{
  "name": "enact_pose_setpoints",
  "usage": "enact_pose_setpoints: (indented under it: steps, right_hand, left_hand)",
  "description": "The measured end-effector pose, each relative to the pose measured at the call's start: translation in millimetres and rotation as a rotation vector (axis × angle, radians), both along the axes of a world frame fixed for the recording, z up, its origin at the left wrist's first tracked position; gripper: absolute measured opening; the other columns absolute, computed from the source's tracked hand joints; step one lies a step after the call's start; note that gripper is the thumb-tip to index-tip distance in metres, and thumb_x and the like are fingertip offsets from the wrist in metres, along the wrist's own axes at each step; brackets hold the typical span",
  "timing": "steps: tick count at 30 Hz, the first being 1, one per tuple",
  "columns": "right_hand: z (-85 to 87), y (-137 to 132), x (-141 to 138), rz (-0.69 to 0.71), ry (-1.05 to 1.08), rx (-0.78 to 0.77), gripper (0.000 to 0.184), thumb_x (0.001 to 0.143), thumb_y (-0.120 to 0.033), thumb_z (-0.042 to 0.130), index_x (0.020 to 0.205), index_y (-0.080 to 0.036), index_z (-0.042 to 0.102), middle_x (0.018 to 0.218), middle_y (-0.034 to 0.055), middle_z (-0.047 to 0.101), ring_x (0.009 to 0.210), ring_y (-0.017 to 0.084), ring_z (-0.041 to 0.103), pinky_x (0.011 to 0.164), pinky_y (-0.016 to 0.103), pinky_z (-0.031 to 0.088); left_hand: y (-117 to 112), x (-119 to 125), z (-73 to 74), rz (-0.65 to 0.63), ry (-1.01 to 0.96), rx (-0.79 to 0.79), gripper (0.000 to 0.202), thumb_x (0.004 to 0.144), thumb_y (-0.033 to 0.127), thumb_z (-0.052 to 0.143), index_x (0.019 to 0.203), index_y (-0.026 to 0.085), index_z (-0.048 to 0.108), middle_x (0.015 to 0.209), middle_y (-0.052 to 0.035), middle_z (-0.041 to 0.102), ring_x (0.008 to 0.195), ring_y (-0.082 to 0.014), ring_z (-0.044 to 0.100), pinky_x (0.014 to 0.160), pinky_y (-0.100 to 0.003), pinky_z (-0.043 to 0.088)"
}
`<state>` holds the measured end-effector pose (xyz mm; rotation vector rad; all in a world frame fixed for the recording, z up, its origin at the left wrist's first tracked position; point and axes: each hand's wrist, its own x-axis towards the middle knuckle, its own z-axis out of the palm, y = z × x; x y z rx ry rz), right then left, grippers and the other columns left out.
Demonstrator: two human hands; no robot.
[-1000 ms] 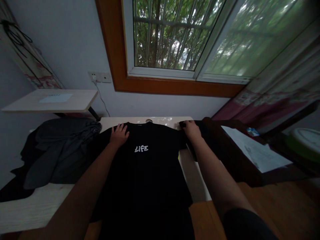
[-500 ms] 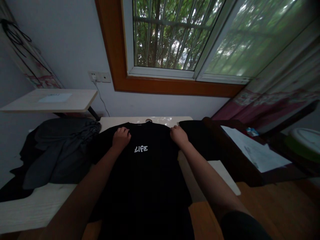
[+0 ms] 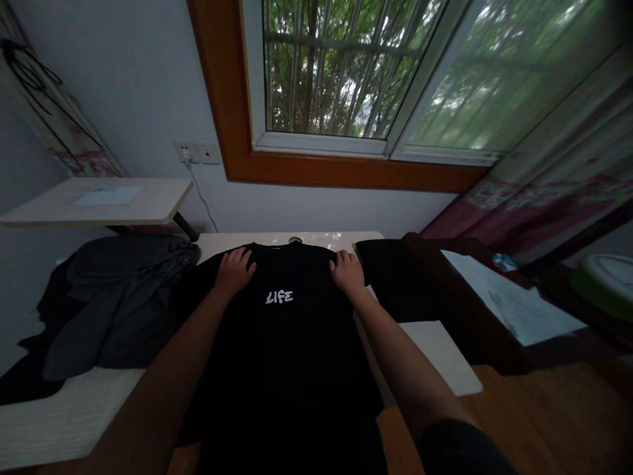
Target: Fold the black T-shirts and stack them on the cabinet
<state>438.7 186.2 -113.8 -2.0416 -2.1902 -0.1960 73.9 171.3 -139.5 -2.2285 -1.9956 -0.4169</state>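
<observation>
I see the pale surface (image 3: 74, 415) carrying the black T-shirt (image 3: 287, 356) face up across its middle, collar at the far edge, with grey clothes (image 3: 119, 297) heaped by the left edge. My left hand (image 3: 233, 272) and right hand (image 3: 347, 272) lie open, palms flat on its shoulders.

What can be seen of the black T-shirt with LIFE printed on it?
The black T-shirt lies flat and front-up on the pale table, with its collar toward the window and its lower part running out of view. It looks like soft knit cloth, with white LIFE lettering on the chest. The left hand and right hand rest palm-down on its shoulders. A grey clothes pile lies beside it.
</observation>
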Motion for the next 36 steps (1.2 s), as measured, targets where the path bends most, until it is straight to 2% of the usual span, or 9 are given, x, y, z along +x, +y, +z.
enact_pose_setpoints:
  steps: [4, 8, 12, 15, 20, 26, 29, 32, 36]
  right_hand:
    - [2.7, 0, -1, 0.028, -0.014, 0.044, 0.042, 0.103, -0.029, 0.037, 0.137, -0.011, 0.055, 0.138, 0.0177, 0.056, 0.123, 0.031, 0.046, 0.106, 0.041, 0.034]
    - [13.8, -6, -11, 0.116, -0.045, 0.087, 0.039, 0.1, -0.017, 0.037, 0.13, -0.01, 0.06, 0.136, 0.0195, 0.056, 0.119, 0.033, 0.047, 0.104, 0.043, 0.035]
    - [22.1, -24, -35, 0.186, -0.023, 0.042, 0.031, 0.098, -0.019, 0.042, 0.116, -0.014, 0.067, 0.123, 0.0185, 0.06, 0.114, 0.033, 0.048, 0.101, 0.042, 0.038]
    - [19.4, -42, -51, 0.249, 0.026, 0.019, 0.03, 0.1, -0.024, 0.044, 0.118, -0.018, 0.066, 0.122, 0.0152, 0.061, 0.113, 0.03, 0.049, 0.098, 0.039, 0.041]
    - [7.5, -69, -50, 0.245, 0.072, 0.026, 0.037, 0.102, -0.03, 0.044, 0.134, -0.02, 0.06, 0.131, 0.0136, 0.059, 0.117, 0.029, 0.05, 0.1, 0.038, 0.042]
    - [2.6, -95, -23, 0.185, 0.052, 0.043, 0.04, 0.103, -0.032, 0.043, 0.138, -0.02, 0.059, 0.135, 0.0136, 0.058, 0.12, 0.03, 0.05, 0.099, 0.04, 0.043]
    - [1.1, -106, -12, 0.154, 0.05, 0.045, 0.041, 0.102, -0.032, 0.043, 0.139, -0.022, 0.058, 0.136, 0.0134, 0.059, 0.121, 0.031, 0.05, 0.099, 0.042, 0.042]
    - [-1.4, -113, -7, 0.132, 0.058, 0.052, 0.042, 0.102, -0.032, 0.044, 0.139, -0.022, 0.059, 0.138, 0.0138, 0.059, 0.123, 0.032, 0.049, 0.103, 0.043, 0.04]
    - [-4.2, -114, -6, 0.138, 0.076, 0.077, 0.043, 0.102, -0.031, 0.041, 0.14, -0.019, 0.058, 0.142, 0.0134, 0.058, 0.13, 0.031, 0.047, 0.11, 0.044, 0.035]
  left_hand:
    - [4, 0, 0.8, 0.0, 0.008, -0.01, 0.054, 0.1, 0.045, 0.04, 0.147, 0.021, 0.051, 0.157, -0.0105, 0.048, 0.145, -0.0292, 0.041, 0.122, -0.05, 0.025]
    - [3, -1, 0.3, -0.007, 0.007, 0.001, 0.053, 0.1, 0.043, 0.04, 0.147, 0.02, 0.052, 0.157, -0.0113, 0.047, 0.145, -0.0297, 0.04, 0.122, -0.051, 0.024]
    - [0, -2, 3.9, -0.042, -0.03, 0.014, 0.051, 0.1, 0.038, 0.041, 0.144, 0.018, 0.054, 0.153, -0.0129, 0.051, 0.143, -0.0289, 0.042, 0.122, -0.05, 0.026]
    - [-9, -2, 10.7, -0.08, -0.061, 0.062, 0.047, 0.099, 0.032, 0.041, 0.14, 0.016, 0.057, 0.146, -0.0142, 0.056, 0.138, -0.0285, 0.047, 0.121, -0.048, 0.03]
    - [-58, 0, 17.5, -0.149, -0.041, 0.056, 0.041, 0.097, 0.028, 0.043, 0.13, 0.016, 0.065, 0.128, -0.0137, 0.065, 0.122, -0.0288, 0.056, 0.11, -0.044, 0.044]
    - [-144, -21, 11.5, -0.03, 0.001, 0.014, 0.033, 0.095, 0.03, 0.046, 0.117, 0.024, 0.07, 0.122, -0.0111, 0.068, 0.11, -0.031, 0.061, 0.1, -0.048, 0.051]
    - [-176, -37, 7.2, 0.003, -0.006, 0.017, 0.036, 0.096, 0.032, 0.045, 0.122, 0.026, 0.068, 0.126, -0.0112, 0.067, 0.113, -0.0316, 0.062, 0.1, -0.049, 0.051]
    - [-192, -44, 3.9, 0.028, 0.005, 0.033, 0.043, 0.096, 0.035, 0.043, 0.132, 0.024, 0.064, 0.135, -0.0141, 0.063, 0.121, -0.0329, 0.06, 0.104, -0.051, 0.05]
    - [-188, -39, 3.7, 0.03, 0.039, 0.03, 0.048, 0.098, 0.036, 0.04, 0.136, 0.017, 0.061, 0.142, -0.0179, 0.059, 0.13, -0.0333, 0.056, 0.111, -0.05, 0.045]
